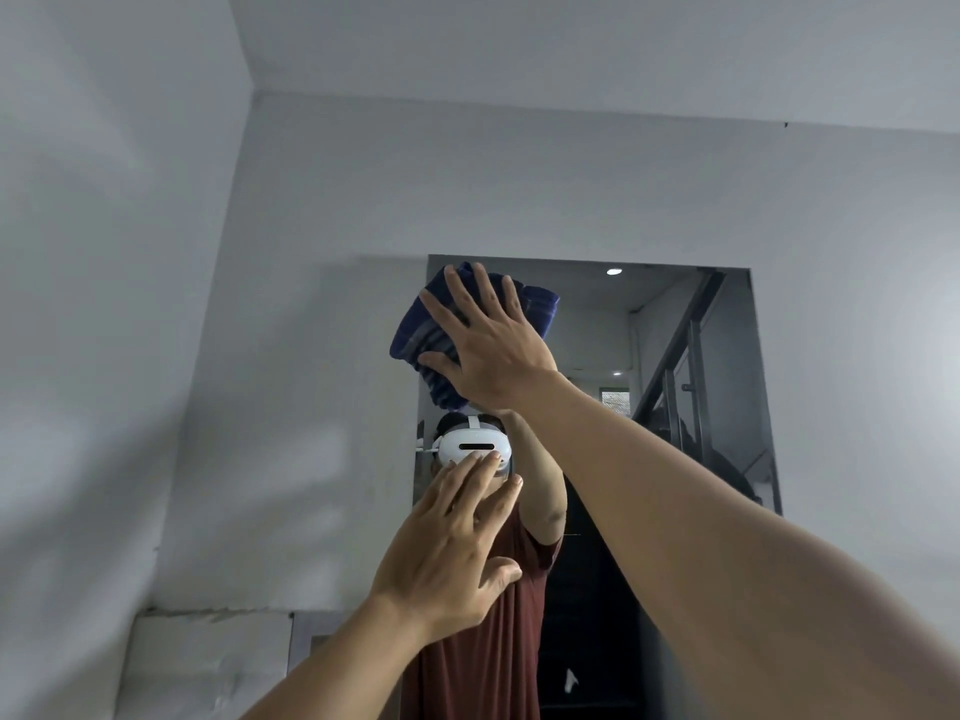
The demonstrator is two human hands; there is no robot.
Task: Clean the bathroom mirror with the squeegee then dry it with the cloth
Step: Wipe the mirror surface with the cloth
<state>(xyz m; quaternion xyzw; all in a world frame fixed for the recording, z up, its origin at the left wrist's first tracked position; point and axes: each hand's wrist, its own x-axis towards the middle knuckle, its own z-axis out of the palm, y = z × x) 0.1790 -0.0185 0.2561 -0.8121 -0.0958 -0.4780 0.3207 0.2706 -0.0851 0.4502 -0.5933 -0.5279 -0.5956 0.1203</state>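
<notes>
On the pale wall, the mirror (675,356) faces you. Your right hand (488,350), fingers spread, presses the blue cloth (421,324) flat against its upper left corner; your left hand (452,553) rests open-palmed lower down.

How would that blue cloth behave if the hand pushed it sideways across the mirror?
The blue cloth looks soft and floppy: it bunches under the right hand, and its lower edge droops. It probably slides easily on the smooth mirror, and would likely fall if the flat palm lifted.

Right hand (485,350) presses a blue cloth (431,330) flat against the mirror's (675,356) upper left corner; left hand (452,548) spread below.
</notes>
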